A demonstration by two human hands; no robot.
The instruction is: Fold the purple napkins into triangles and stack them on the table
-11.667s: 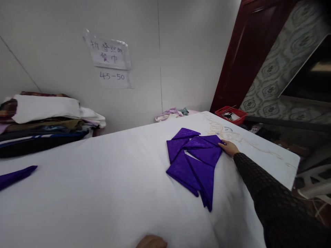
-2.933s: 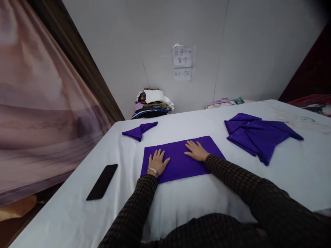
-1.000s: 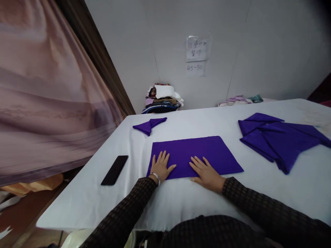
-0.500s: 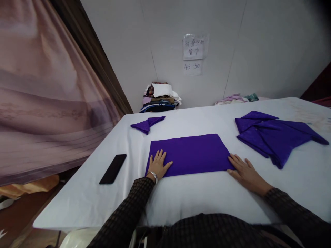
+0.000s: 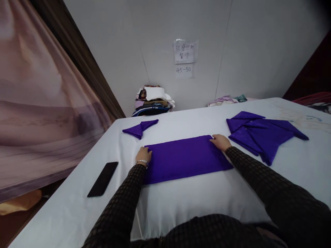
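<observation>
A purple napkin (image 5: 184, 158) lies flat as a rectangle on the white table (image 5: 196, 199) in front of me. My left hand (image 5: 143, 154) is at its far left corner, fingers curled onto the edge. At the far right corner, the fingers of my right hand (image 5: 220, 141) are bent on the cloth. Both hands look closed on the napkin's far edge. My sleeves are dark and checked.
A pile of folded purple triangular napkins (image 5: 261, 134) lies to the right. One small folded purple napkin (image 5: 139, 128) sits at far left. A black phone (image 5: 102, 179) rests near the table's left edge. Stacked cloths (image 5: 152, 100) and a paper sign (image 5: 184, 51) are at the wall. A curtain (image 5: 38, 103) hangs left.
Both hands lay flat on the napkin's near part, then the right slid to its near right corner. Now both have moved to the far corners with fingers curled.
</observation>
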